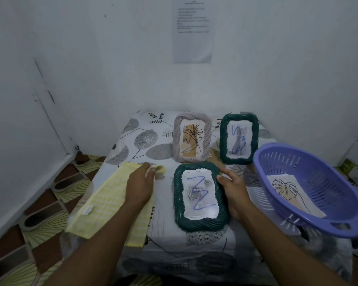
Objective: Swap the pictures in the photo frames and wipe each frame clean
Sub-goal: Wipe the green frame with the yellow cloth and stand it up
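A dark green frame (199,222) lies flat at the table's middle, its glass scribbled with blue marker over a grey picture. My right hand (234,190) grips its right edge. My left hand (140,185) rests on a yellow cloth (103,205) spread at the table's left, fingers closed on the cloth's far end. Behind stand a grey frame (192,137) with a plant drawing and a smaller green frame (239,139) with a cat picture, both scribbled in blue.
A purple plastic basket (318,219) tilts at the right edge of the table and holds a loose leaf-drawing picture (287,189). The table carries a leaf-print cover (141,139). White walls close in behind and left. Patterned floor (50,203) lies to the left.
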